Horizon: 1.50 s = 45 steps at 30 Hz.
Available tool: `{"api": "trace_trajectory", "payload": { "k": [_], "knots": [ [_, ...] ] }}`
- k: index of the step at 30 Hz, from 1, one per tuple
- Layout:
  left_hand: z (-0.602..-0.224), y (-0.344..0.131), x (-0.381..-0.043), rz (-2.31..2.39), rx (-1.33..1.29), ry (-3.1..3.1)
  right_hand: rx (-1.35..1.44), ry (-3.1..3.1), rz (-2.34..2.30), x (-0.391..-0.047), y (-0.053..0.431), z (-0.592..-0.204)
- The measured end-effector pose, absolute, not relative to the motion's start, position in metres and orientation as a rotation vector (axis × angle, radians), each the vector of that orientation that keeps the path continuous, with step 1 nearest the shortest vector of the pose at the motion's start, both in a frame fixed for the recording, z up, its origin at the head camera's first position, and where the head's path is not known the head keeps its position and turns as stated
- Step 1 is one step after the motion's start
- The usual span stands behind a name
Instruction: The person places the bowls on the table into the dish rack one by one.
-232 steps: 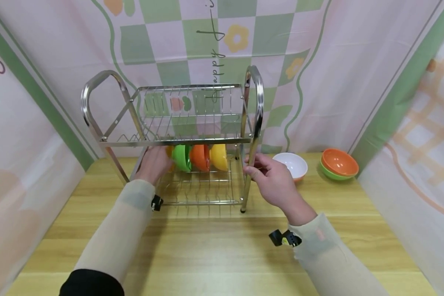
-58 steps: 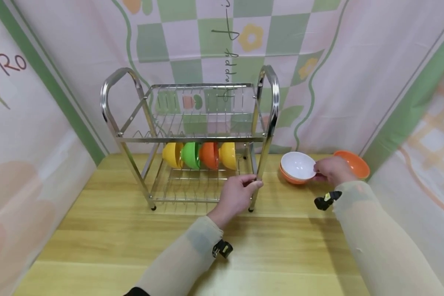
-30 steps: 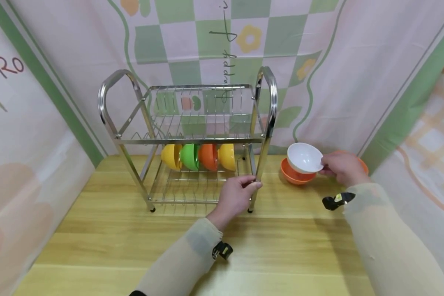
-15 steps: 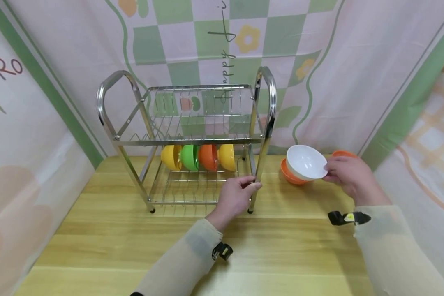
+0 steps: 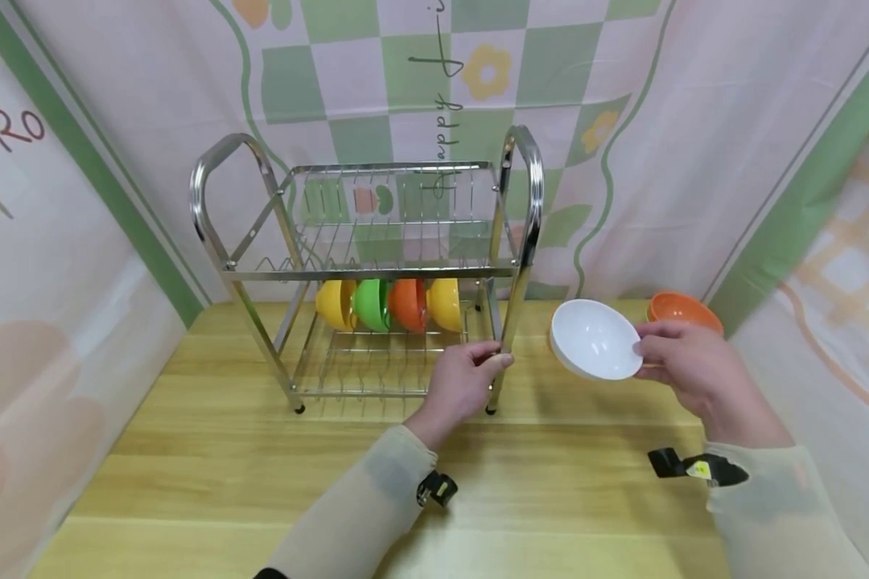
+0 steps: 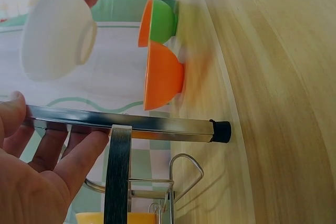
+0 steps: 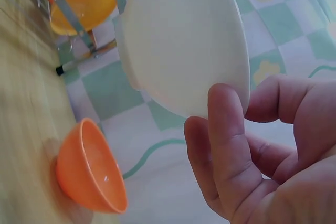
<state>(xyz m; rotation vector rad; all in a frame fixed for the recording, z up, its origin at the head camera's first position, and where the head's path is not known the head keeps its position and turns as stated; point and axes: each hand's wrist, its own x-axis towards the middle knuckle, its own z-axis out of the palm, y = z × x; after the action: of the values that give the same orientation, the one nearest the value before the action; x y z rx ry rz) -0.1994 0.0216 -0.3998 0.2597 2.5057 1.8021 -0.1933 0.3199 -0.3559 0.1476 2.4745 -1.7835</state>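
My right hand (image 5: pixel 695 374) pinches the rim of a white bowl (image 5: pixel 595 342), thumb on one side and fingers on the other. The bowl is tilted and held above the table, its opening facing the head camera. Behind it an orange bowl (image 7: pixel 89 169) stands on the table, mostly hidden in the head view. With thumb and fingers, my left hand (image 5: pixel 459 386) grips the front right leg of a two-tier metal dish rack (image 5: pixel 376 276). On its lower tier, a yellow bowl (image 5: pixel 335 305), a green bowl (image 5: pixel 372 305), an orange-red bowl (image 5: pixel 408 305) and another yellow bowl (image 5: pixel 445 305) stand on edge in a row.
At the back right, another orange bowl (image 5: pixel 684 312) sits in a green bowl (image 6: pixel 164 22). The wooden table (image 5: pixel 261 482) meets patterned cloth walls (image 5: pixel 695 121) behind and at both sides. The rack's upper tier (image 5: pixel 391 225) has wire slots.
My left hand has gone from the lower tier's yellow bowl to the rack's front right leg. My right hand left that leg, lifted the white bowl off the orange one and drew it nearer, tilting it.
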Motion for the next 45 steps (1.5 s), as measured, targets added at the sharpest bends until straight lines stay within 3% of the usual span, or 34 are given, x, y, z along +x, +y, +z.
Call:
{"api": "trace_trajectory", "payload": {
  "k": [45],
  "knots": [
    [-0.398,0.024,-0.197,1.835,0.196,2.438,-0.025,2.420,-1.783,-0.147,0.284,-0.359]
  ]
}}
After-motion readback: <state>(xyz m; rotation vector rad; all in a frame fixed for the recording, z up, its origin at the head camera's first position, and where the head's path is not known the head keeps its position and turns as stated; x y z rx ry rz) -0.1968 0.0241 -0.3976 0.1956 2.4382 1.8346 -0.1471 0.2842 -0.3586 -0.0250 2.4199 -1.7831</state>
